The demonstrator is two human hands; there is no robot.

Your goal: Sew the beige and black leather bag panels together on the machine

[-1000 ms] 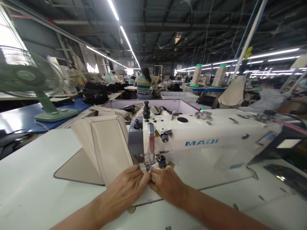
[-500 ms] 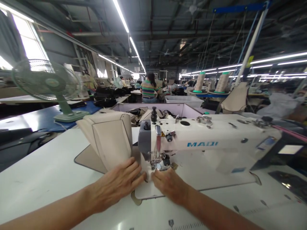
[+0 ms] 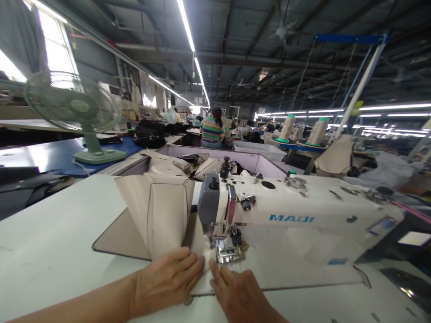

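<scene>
– What do you count?
– One machine [image 3: 296,217] at right, partly hiding a purple bin [image 3: 208,152]; two cones [image 3: 287,129] upper right, one fan [image 3: 81,106] upper left.
– And the hands?
– Left hand [image 3: 170,274] lies palm-down on one beige piece [image 3: 166,213], left of centre; right hand [image 3: 237,289], lower centre, fingers forward. Whether either grips, I cannot tell.
</scene>
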